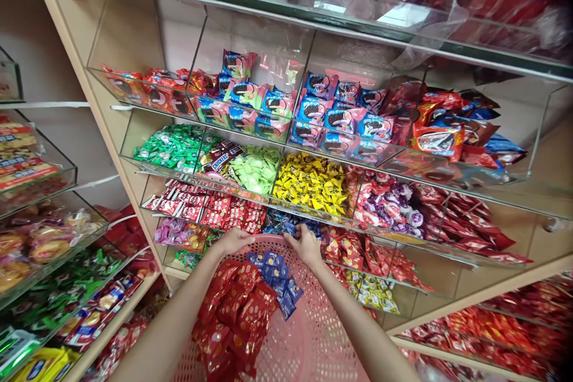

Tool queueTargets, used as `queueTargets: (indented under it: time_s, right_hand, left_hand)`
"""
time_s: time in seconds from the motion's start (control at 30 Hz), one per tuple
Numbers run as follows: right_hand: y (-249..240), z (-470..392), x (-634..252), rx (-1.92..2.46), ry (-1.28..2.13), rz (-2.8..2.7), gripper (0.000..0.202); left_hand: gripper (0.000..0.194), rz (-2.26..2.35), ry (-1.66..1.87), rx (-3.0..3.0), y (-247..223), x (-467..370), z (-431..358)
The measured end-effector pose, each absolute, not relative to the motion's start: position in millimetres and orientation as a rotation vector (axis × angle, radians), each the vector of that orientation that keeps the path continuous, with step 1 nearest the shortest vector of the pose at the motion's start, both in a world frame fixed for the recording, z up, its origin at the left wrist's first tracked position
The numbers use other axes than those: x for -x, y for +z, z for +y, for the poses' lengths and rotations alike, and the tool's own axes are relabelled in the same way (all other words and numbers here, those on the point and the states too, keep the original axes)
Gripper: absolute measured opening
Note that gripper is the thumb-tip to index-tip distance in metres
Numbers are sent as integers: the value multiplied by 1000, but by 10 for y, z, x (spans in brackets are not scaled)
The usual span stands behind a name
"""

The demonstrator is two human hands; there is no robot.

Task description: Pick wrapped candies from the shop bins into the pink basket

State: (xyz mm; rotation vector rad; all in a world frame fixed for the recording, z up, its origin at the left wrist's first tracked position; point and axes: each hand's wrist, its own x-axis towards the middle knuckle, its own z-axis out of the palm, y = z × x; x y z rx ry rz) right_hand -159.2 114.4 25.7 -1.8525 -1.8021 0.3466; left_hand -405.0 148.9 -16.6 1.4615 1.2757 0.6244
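A pink perforated plastic basket (322, 298) is in front of me, tilted, with its far rim against the candy shelves. My left hand (235, 241) grips that rim, thumb on the inside. My right hand (307, 246) is closed on the rim a little further right, beside a bin of dark blue packets (280, 222); its fingertips are partly hidden. Inside the basket, red shiny packets (237, 316) are heaped on the left. Several small blue packets (278, 277) rest next to them, toward the far rim.
Glass bins rise in tiers ahead, holding yellow-wrapped candies (311, 186), green candies (172, 148), purple-and-white candies (389, 206) and pink-blue cookie packs (342, 113). A glass shelf edge (286, 15) runs across above. More packed shelves (49, 250) stand at the left.
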Motion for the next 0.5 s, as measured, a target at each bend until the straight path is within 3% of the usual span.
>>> queueTargets:
  time_s: [0.1, 0.5]
  right_hand:
    - [248, 1264, 1663, 2007, 497, -1842, 56]
    - [79, 1443, 1850, 1749, 527, -1648, 32]
  left_hand:
    - [52, 1264, 629, -1486, -143, 4039, 1467]
    - [54, 1269, 622, -1519, -147, 4050, 1465]
